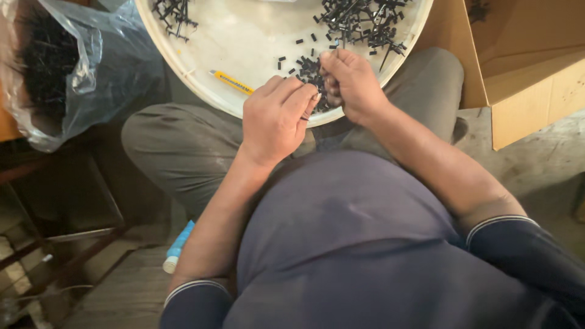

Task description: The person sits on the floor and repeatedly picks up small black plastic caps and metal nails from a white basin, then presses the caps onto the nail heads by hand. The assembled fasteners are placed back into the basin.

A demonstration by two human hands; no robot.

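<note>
My left hand (277,116) and my right hand (348,82) meet over the near rim of a round white tray (244,42) resting on my lap. Both hands pinch small black plastic parts (312,70) between their fingertips, close together. A little heap of short black pieces lies on the tray just under the fingers. A larger tangle of thin black parts (362,21) sits at the tray's far right, and a smaller cluster (173,12) at its far left. A yellow pen-like tool (233,82) lies on the tray beside my left hand.
A clear plastic bag (67,67) full of black parts stands at the left on a dark stool. An open cardboard box (524,67) is at the right. A blue and white tube (178,247) lies on the floor below my left arm.
</note>
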